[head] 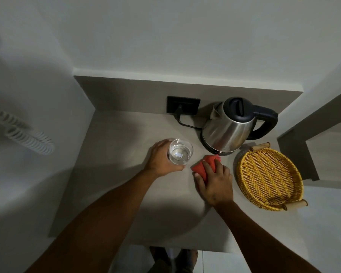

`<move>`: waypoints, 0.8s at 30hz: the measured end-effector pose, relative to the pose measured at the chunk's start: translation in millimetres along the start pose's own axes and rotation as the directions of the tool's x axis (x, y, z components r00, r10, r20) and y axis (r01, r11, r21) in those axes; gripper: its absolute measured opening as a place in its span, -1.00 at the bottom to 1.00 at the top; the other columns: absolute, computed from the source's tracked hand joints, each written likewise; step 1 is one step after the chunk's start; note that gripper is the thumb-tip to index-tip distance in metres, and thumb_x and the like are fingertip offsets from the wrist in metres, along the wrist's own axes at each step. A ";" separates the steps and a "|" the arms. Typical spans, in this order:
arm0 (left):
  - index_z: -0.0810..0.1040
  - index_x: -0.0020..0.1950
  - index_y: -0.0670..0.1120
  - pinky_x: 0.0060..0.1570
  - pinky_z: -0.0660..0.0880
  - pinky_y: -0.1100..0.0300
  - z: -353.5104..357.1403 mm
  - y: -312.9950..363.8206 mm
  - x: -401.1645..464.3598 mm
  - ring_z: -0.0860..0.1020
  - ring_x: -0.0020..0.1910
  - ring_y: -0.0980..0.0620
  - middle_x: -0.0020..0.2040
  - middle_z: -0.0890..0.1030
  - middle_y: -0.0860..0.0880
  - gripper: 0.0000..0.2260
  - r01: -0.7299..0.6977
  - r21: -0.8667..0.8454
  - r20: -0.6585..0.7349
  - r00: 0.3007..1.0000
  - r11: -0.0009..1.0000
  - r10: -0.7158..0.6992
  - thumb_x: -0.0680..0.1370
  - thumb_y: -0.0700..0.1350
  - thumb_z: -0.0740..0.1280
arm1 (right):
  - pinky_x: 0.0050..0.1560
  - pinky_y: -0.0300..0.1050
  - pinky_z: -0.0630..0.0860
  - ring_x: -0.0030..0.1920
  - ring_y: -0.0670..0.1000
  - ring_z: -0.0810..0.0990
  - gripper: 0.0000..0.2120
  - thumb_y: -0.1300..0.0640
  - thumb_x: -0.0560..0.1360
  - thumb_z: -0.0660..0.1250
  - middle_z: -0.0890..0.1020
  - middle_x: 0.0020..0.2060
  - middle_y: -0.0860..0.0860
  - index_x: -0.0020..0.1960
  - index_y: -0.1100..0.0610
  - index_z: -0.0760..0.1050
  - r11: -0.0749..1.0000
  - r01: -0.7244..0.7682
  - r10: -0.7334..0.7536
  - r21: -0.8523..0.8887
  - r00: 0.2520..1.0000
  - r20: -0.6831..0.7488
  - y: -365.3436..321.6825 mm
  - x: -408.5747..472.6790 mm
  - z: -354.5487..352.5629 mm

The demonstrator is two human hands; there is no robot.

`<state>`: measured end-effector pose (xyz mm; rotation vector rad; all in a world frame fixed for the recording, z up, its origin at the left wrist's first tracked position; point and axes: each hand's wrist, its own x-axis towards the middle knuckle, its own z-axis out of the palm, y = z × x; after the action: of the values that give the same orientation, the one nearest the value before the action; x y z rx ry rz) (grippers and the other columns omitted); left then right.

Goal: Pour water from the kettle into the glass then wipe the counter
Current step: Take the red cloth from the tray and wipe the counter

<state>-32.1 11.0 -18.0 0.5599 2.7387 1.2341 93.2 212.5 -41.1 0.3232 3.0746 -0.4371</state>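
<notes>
L hand (159, 160) clenched round glass (180, 154), R hand (215, 185) clenched on red cloth (200, 168) nr kettle (226, 131)

A pale grey counter (110, 194) holds a steel kettle (226, 133) at the back, then a glass (180, 154) of water, a red cloth (202, 168) and a wicker basket (270, 178) at the right.

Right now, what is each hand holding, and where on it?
The left hand grips the glass around its side; the right hand holds the bunched red cloth from above.
</notes>
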 end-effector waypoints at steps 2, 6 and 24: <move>0.58 0.25 0.06 0.16 0.57 0.13 -1.7 2.8 -0.3 0.59 0.11 0.15 0.15 0.67 0.11 -0.26 -0.003 0.004 0.002 1.000 1.000 0.003 0.12 0.16 0.68 | 0.24 0.17 0.41 0.31 0.26 0.38 -0.40 -0.34 0.58 0.09 0.38 0.46 0.22 0.50 -0.04 0.34 0.998 0.070 -0.070 0.006 0.997 0.025 -3.9 -10.7 1.1; 0.59 0.21 0.01 0.14 0.53 0.23 -20.7 5.6 6.9 0.60 0.09 0.14 0.13 0.67 0.10 -0.28 0.028 -0.002 -0.046 0.999 1.000 -0.028 0.12 0.12 0.72 | 0.33 0.20 0.35 0.38 0.24 0.34 -0.40 -0.36 0.59 0.02 0.34 0.50 0.17 0.52 -0.10 0.29 0.976 0.214 -0.218 0.052 0.970 0.109 -38.2 -30.7 13.8; 0.63 0.16 -0.03 0.09 0.59 0.13 -88.7 -2.2 3.6 0.65 0.04 0.12 0.07 0.71 0.05 -0.36 0.055 0.033 -0.132 0.990 0.998 -0.050 0.13 0.02 0.73 | 0.18 0.18 0.43 0.24 0.29 0.44 -0.47 -0.26 0.58 0.14 0.44 0.41 0.22 0.46 -0.03 0.40 0.970 0.241 -0.243 0.040 0.969 0.051 -41.5 -17.8 19.8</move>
<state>-56.0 -51.7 40.1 0.4208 2.8686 1.2535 101.9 164.5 -47.9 -0.0660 3.0650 -0.4958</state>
